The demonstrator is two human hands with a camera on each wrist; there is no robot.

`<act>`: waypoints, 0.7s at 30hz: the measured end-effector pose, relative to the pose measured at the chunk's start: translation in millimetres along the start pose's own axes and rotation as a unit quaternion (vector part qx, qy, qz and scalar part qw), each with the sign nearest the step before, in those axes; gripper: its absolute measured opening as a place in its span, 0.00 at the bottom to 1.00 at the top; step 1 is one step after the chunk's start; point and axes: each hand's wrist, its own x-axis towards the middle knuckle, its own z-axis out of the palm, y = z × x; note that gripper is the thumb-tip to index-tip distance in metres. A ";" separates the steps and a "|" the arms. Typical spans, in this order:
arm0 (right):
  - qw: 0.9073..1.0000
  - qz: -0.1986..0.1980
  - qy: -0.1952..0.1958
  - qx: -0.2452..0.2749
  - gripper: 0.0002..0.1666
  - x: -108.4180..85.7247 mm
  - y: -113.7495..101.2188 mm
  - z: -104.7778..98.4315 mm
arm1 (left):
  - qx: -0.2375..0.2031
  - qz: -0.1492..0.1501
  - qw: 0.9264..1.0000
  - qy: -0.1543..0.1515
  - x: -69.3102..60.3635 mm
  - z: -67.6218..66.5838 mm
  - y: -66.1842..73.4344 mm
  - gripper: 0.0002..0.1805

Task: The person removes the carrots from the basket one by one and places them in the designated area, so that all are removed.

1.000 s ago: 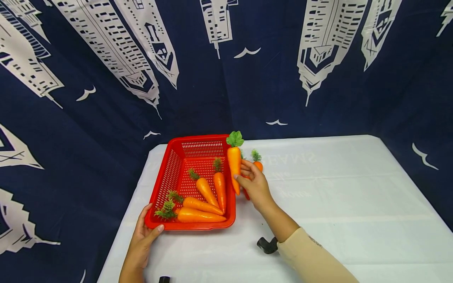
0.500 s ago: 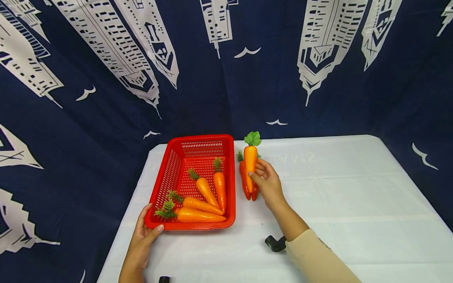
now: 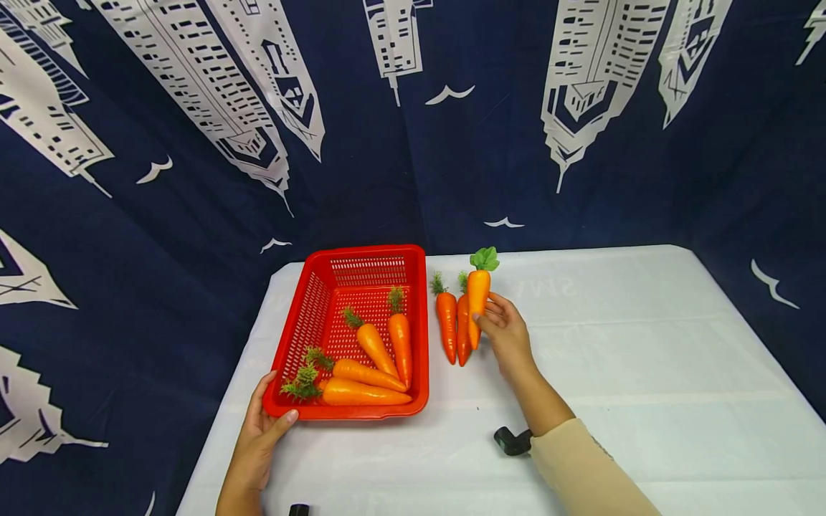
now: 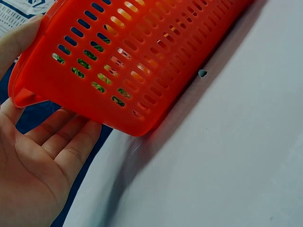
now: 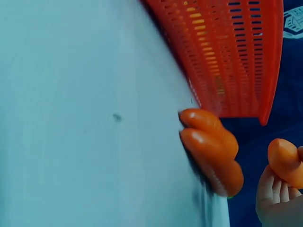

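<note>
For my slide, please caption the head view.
Left hand grips a red basket with four carrots; right hand holds another carrot outside.

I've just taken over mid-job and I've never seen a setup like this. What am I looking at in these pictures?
There is no robot here, just a person's two bare hands. The wide picture comes from a camera worn on the head, looking forward and down. The other two come from cameras on the left and right wrists, each watching that hand's work.

On the white table sits a red basket with four orange carrots in it. The left hand grips its near left corner. The right hand holds another carrot by its side, next to two reddish carrots lying outside the basket. The black piece by the right sleeve may be that wrist's camera; I can't be sure.
</note>
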 end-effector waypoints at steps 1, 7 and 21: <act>1.000 0.002 0.003 -0.003 0.36 0.6 1.2 -1.5 | 0.000 0.000 1.000 0.000 -0.1 0.0 -0.1 0.46; 0.999 0.032 0.011 -0.028 0.37 3.8 8.0 -8.8 | -0.002 0.006 1.000 -0.004 -0.1 -0.3 -0.8 0.46; 0.994 0.082 -0.010 -0.075 0.40 6.7 17.3 -19.6 | -0.005 0.005 1.000 -0.002 -1.2 -0.5 -0.2 0.46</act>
